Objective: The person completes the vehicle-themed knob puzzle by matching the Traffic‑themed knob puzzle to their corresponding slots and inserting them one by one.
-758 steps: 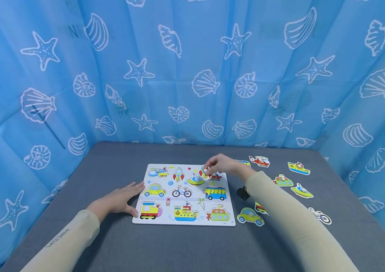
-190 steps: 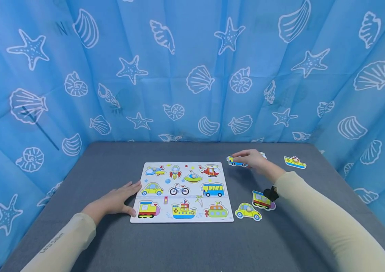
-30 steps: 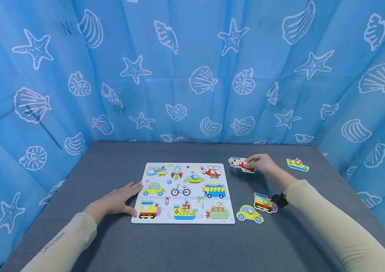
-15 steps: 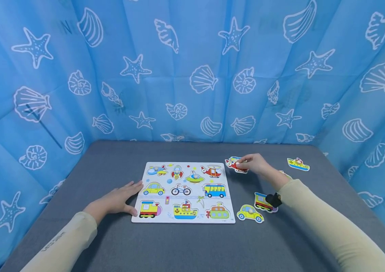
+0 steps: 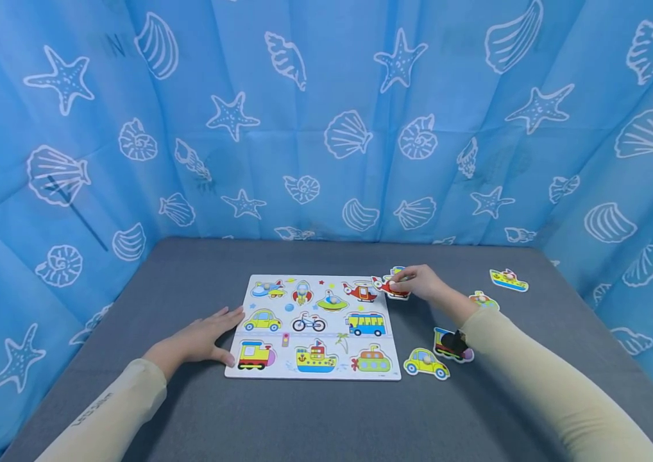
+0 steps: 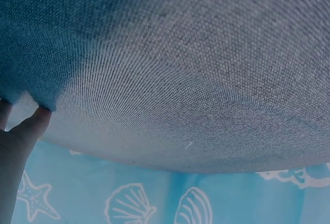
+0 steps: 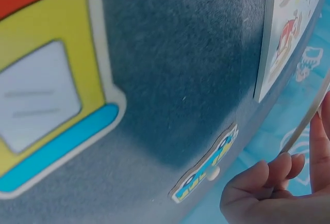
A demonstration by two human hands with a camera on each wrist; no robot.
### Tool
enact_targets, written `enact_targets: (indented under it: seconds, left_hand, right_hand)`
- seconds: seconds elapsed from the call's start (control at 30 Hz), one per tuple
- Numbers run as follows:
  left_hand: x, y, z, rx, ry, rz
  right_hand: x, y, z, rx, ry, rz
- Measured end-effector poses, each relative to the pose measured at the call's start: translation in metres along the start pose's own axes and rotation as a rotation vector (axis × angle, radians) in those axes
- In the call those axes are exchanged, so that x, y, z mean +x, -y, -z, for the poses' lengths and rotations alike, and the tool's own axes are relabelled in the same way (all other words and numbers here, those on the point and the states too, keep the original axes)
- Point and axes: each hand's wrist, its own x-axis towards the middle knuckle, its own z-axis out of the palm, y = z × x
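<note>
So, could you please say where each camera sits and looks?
Head: on the head, facing forward and down at the puzzle board; left hand, right hand and sleeves show.
Left wrist: on that wrist, facing table and curtain; left hand shows partly.
Right wrist: on that wrist, facing table and train piece; right hand shows.
Head and right wrist both show the bus piece.

Can see only part of the flat yellow-and-blue bus piece [image 5: 398, 270] behind the right hand [image 5: 421, 285]; only part of the flat green-and-yellow submarine piece [image 5: 482, 299] above the cream right sleeve [image 5: 540, 375], and of the flat red-and-yellow train piece [image 5: 439, 347] under a black wrist-worn object [image 5: 457, 341]; cannot read the blurred dark lettering [image 5: 93, 410] on the cream left sleeve [image 5: 121, 401]; see the left hand [image 6: 18, 144] cut off by the left wrist view's edge.
</note>
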Motion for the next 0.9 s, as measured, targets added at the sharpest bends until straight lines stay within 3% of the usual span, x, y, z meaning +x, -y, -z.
enact_targets:
  seconds: [0.9]
  left_hand:
    - [-0.001, -0.003, 0.003, 0.01, 0.012, 0.003]
  right_hand:
    - [0.017, 0.008, -0.032, -0.005, 0.032, 0.013]
